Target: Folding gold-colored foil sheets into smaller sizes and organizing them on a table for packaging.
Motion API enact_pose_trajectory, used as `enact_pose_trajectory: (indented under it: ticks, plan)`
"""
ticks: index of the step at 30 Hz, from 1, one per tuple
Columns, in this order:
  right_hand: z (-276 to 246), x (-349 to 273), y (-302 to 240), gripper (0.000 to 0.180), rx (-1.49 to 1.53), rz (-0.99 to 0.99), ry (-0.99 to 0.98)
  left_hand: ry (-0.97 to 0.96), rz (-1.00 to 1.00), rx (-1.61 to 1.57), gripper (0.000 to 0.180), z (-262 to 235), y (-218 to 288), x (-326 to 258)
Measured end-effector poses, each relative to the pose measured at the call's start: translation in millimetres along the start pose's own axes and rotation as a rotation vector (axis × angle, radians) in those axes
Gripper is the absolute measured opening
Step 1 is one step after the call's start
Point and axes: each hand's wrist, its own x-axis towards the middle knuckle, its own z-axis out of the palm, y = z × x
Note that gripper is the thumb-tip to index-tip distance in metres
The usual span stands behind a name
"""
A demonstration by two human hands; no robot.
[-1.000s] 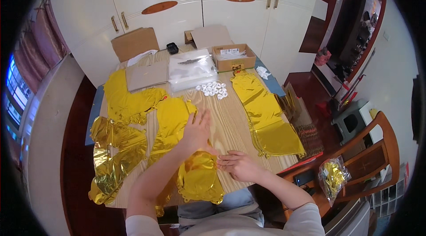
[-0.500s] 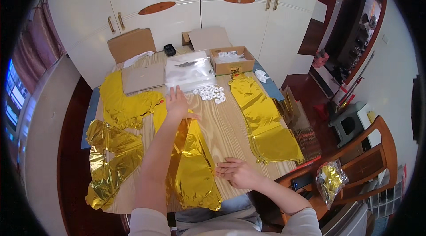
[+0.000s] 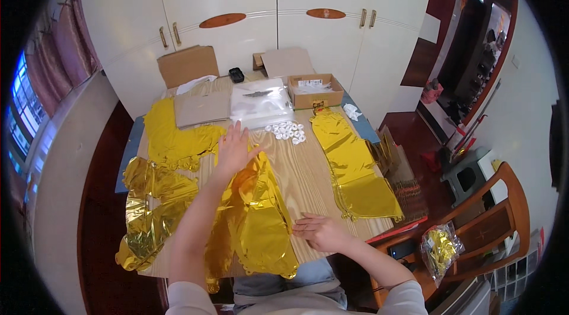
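A flat gold foil balloon (image 3: 265,229) lies before me, creased and partly folded, its near end reaching the table's front edge. My left hand (image 3: 235,152) is open at its far end, fingers spread and pointing away from me. My right hand (image 3: 320,232) rests by the balloon's right edge, fingers stretched out toward the foil; whether the fingertips touch it I cannot tell. To the left lie a smooth gold foil balloon (image 3: 169,134) and a crinkled, shinier one (image 3: 157,208). Another flat gold foil balloon (image 3: 355,167) lies at the right.
Small white rolls (image 3: 285,131) sit beyond my left hand, near clear plastic bags (image 3: 261,101). Behind are a small cardboard box (image 3: 317,100), cardboard sheets (image 3: 201,107) and a black object (image 3: 236,75). A wooden chair (image 3: 504,220) at the right holds a bagged gold item (image 3: 441,247).
The view has shifted slightly. The left part of the middle balloon has spread out to the left and hangs lower at the front edge. My right hand has barely moved.
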Motion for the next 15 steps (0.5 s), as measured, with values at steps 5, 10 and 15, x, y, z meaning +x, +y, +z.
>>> enact_pose_trajectory:
  ticks: [5,10,15]
  plan:
    - [-5,11,14,0.031,0.186,0.119,0.061,-0.180,0.164,-0.081,0.071,-63,-26,-92]
    - [-2,54,45,0.042,0.275,0.288,0.075,-0.366,0.156,-0.177,0.080,-77,-45,-165]
    - [25,87,76,0.048,0.048,0.324,0.084,-0.386,0.188,-0.249,0.087,-69,-40,-188]
